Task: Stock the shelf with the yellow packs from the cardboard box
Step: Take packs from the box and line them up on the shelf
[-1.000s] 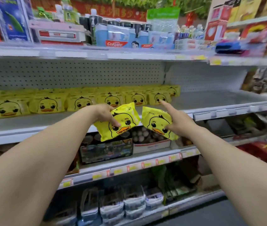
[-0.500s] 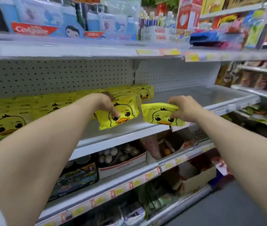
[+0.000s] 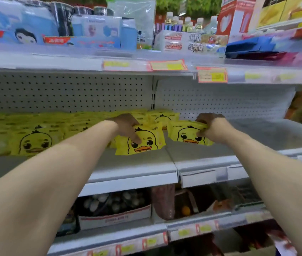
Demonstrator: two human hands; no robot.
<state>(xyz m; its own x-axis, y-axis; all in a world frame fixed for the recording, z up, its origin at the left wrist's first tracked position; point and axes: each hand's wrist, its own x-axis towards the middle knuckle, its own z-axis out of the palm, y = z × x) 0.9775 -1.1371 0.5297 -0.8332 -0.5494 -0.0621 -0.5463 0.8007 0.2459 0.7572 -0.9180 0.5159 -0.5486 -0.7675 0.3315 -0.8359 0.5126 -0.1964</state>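
Observation:
My left hand (image 3: 128, 128) grips a yellow duck-face pack (image 3: 144, 143) by its top left corner, with the pack upright on the white middle shelf (image 3: 137, 169). To its right, my right hand (image 3: 211, 128) pinches a second yellow pack (image 3: 185, 135) at its upper right edge, over the shelf just beyond the joint between two shelf sections. A row of the same yellow packs (image 3: 33, 141) fills the shelf to the left and behind my left hand. The cardboard box is out of view.
The shelf's right section (image 3: 275, 135) is bare back to the pegboard wall (image 3: 220, 100). The shelf above (image 3: 91, 60) carries toothpaste boxes, bottles and price tags. Below, another shelf holds a tray of eggs (image 3: 113, 206) and packaged goods.
Both hands have moved forward and up from in front of the shelf edge to over the shelf, carrying the two packs. The view has closed in and shifted right along the shelf.

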